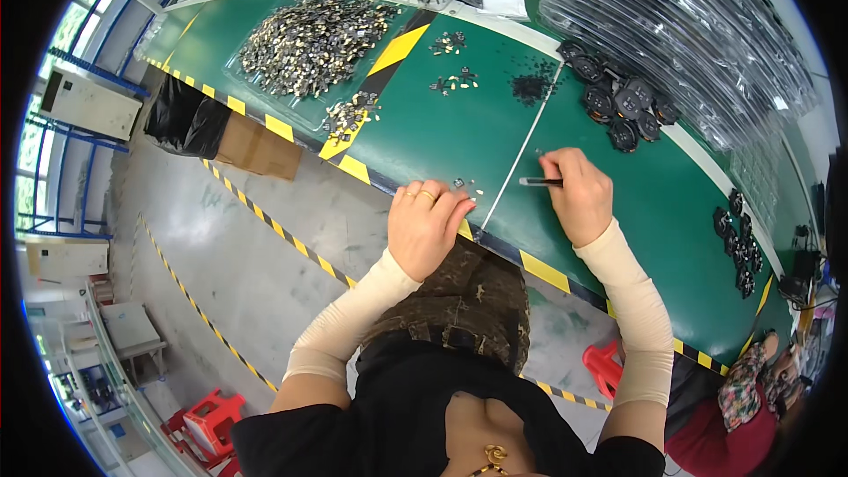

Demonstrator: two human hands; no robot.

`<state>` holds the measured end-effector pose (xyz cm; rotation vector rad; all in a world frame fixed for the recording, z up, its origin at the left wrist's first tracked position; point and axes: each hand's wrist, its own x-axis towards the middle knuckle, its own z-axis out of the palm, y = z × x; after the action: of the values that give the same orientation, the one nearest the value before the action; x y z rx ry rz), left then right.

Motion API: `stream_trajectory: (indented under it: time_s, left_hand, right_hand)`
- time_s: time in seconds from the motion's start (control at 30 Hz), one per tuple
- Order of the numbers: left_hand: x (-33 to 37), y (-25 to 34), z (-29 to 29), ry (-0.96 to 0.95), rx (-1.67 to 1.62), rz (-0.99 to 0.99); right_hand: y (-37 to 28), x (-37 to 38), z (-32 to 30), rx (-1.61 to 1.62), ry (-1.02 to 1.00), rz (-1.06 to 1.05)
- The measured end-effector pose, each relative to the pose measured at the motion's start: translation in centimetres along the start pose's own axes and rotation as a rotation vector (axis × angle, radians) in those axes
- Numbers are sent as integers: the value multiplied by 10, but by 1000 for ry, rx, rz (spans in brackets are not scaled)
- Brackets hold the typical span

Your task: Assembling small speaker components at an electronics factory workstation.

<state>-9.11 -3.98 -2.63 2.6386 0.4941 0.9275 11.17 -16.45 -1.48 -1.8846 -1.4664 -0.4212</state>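
My left hand is at the front edge of the green table, fingers curled and thumb pressed to the index finger. What it pinches, if anything, is too small to make out. Right beside its fingertips lie a few tiny dark and pale parts. Over the table to the right, my right hand is closed round a slim pen-like tool, dark with a paler end, pointing left. A small blurred bit shows by its index fingertip. Between the hands, a thin white strip crosses the tabletop.
A clear tray heaped with small parts stands far left, with a loose pile beside it. Small clusters, black bits and round black units lie beyond my hands. Stacked clear plastic trays fill the back right. Another person sits right.
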Motion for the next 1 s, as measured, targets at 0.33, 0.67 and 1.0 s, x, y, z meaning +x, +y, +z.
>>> stream_trajectory:
  time_s: [0.33,0.67,1.0]
  left_hand:
    - [7,8,8,-63,28,67]
    - [42,39,56,-21,64,82]
    - [21,30,44,-136,-93,207]
  right_hand:
    - [-6,-13,3,-204,-196,-45]
    - [4,22,-56,226,73,-6]
    - [52,4,-9,504,74,245]
